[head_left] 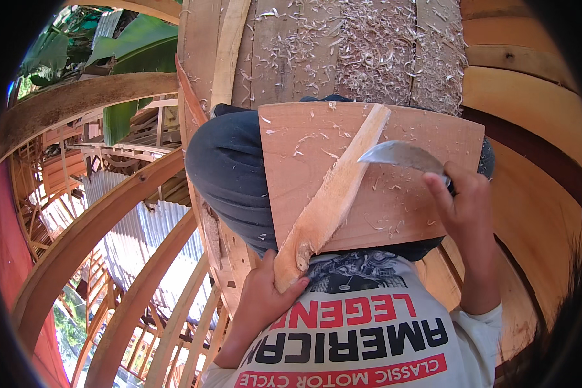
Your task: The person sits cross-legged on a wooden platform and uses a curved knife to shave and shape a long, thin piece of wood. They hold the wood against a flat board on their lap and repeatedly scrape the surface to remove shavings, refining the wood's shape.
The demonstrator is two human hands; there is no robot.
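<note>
Wooden planking (pixel 204 52) stretched out in front of a seated person (pixel 229 174) in a white printed shirt (pixel 375 326), with a broad, flat board (pixel 414 207) resting across the lap. On the board, a long, pale piece of wood (pixel 333 194) lay at a slant, its narrower end pointing away and its knobby, thicker end toward the body. The left hand (pixel 268 291) was wrapped round that near end, just beyond the board's lower edge. The right hand (pixel 465 194), to the right of the wood and apart from it, was closed on a curved knife (pixel 404 156). The blade pointed left, its tip overlapping the wood's right edge in view; whether the two touched could not be told. Curled shavings (pixel 385 52) littered the planking and dotted the board.
</note>
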